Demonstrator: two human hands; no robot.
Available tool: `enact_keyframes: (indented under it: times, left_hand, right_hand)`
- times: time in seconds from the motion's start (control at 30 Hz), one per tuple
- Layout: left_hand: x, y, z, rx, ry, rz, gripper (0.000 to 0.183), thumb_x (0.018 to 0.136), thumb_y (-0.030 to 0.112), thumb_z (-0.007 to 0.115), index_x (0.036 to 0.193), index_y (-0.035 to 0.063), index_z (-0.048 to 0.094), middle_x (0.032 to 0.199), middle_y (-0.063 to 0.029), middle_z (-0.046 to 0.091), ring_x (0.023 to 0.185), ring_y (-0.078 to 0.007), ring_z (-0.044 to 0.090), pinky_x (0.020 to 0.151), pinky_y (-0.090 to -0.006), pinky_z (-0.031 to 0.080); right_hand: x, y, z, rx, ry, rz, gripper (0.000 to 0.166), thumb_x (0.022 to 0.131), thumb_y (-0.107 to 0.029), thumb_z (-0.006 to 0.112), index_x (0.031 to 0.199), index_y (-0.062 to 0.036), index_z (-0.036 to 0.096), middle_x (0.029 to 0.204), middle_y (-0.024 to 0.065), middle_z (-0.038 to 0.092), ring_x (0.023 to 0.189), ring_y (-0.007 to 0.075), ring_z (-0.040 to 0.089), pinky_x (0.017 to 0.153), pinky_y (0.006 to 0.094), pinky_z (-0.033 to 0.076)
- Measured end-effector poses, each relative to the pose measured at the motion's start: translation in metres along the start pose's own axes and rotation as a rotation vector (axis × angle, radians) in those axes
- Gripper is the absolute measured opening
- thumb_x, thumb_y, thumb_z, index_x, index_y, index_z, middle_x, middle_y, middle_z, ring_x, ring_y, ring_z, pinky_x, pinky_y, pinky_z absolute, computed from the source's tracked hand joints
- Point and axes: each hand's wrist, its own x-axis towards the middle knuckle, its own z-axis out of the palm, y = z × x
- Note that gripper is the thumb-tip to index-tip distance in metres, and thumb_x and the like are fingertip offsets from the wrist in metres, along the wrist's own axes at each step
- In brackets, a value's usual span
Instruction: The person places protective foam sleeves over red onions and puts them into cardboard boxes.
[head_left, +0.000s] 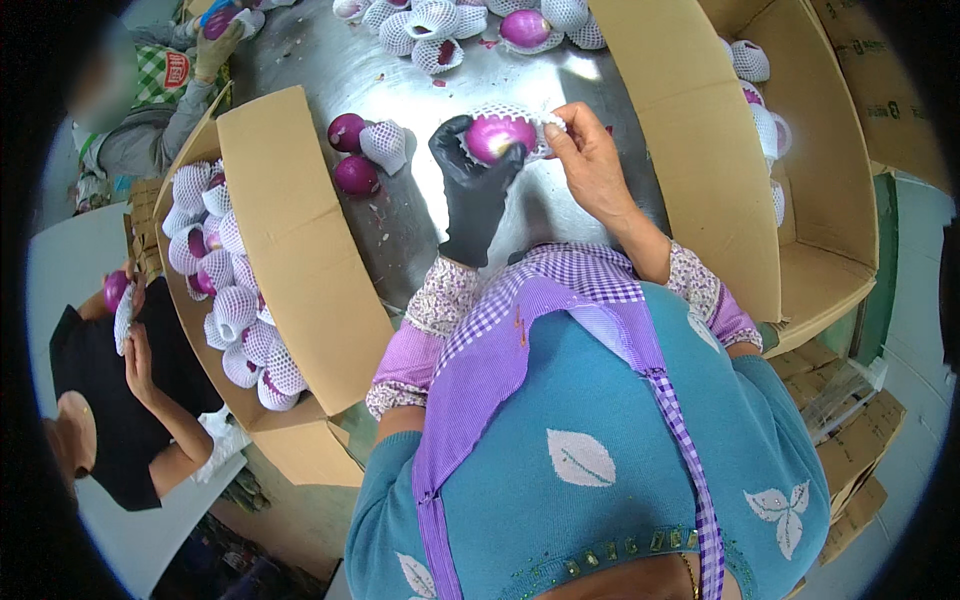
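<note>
My left hand (476, 180), in a black glove, grips a peeled purple onion (498, 139) above the metal table (409, 255). A white foam net sleeve (546, 124) lies around the far side and right end of the onion, whose near side shows bare. With thumb and fingers my bare right hand (592, 161) pinches the sleeve's right edge. To the left of my gloved hand, two bare purple onions (355, 175) rest on the table beside a netted one (384, 146).
An open cardboard box (300, 247) of netted onions (236, 311) stands at my left. Another box (817, 150) at my right holds several more. Netted onions (431, 30) lie at the table's far side. Two people work at the left, each holding an onion.
</note>
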Motion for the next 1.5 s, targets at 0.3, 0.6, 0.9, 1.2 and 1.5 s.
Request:
enact_keyframes:
  times: [0.3, 0.6, 0.9, 1.2, 1.5]
  left_hand:
    - [-0.013, 0.026, 0.002, -1.259, -0.242, -0.558, 0.060, 0.098, 0.054, 0.049, 0.138, 0.0107, 0.047, 0.139, -0.0138, 0.053, 0.128, -0.0324, 0.053, 0.107, -0.0492, 0.044]
    - [-0.022, 0.031, 0.004, -1.096, -0.136, -0.532, 0.073, 0.094, 0.067, 0.045, 0.141, 0.0117, 0.044, 0.141, -0.0122, 0.050, 0.134, -0.0325, 0.046, 0.111, -0.0553, 0.038]
    - [-0.014, 0.018, -0.017, -0.434, -0.281, 0.003, 0.064, 0.098, 0.044, 0.057, 0.146, 0.0056, 0.038, 0.140, -0.0110, 0.049, 0.126, -0.0234, 0.050, 0.111, -0.0374, 0.039]
    - [-0.013, 0.053, -0.014, 0.475, 0.009, 0.675, 0.084, 0.068, 0.030, 0.088, 0.137, 0.0026, 0.049, 0.122, -0.0163, 0.054, 0.109, -0.0349, 0.055, 0.090, -0.0457, 0.047]
    - [-0.018, 0.069, -0.013, 0.340, -0.230, 0.620, 0.076, 0.075, 0.004, 0.078, 0.144, 0.0060, 0.044, 0.129, -0.0098, 0.055, 0.099, -0.0144, 0.056, 0.081, -0.0268, 0.049]
  right_hand:
    - [-0.017, -0.042, -0.032, 1.150, -0.080, 0.414, 0.020, 0.104, -0.018, 0.049, 0.115, -0.0032, 0.056, 0.117, 0.0127, 0.065, 0.110, 0.0250, 0.065, 0.097, 0.0435, 0.055]
    - [-0.024, -0.053, -0.038, 1.027, 0.003, 0.253, 0.022, 0.104, -0.019, 0.052, 0.116, -0.0039, 0.061, 0.112, 0.0054, 0.068, 0.100, 0.0146, 0.067, 0.088, 0.0313, 0.056]
    - [-0.040, -0.081, -0.009, 0.676, 0.046, 0.128, 0.025, 0.102, -0.016, 0.057, 0.123, -0.0028, 0.061, 0.114, 0.0035, 0.067, 0.104, 0.0112, 0.064, 0.089, 0.0289, 0.054]
    - [-0.066, -0.090, 0.021, -0.173, 0.099, -0.254, 0.038, 0.092, -0.016, 0.071, 0.128, -0.0087, 0.062, 0.106, 0.0058, 0.051, 0.102, 0.0155, 0.056, 0.081, 0.0288, 0.056]
    - [-0.056, -0.067, 0.021, 0.186, 0.102, 0.034, 0.069, 0.082, -0.032, 0.083, 0.130, 0.0000, 0.044, 0.113, 0.0107, 0.058, 0.099, 0.0163, 0.063, 0.085, 0.0313, 0.055]
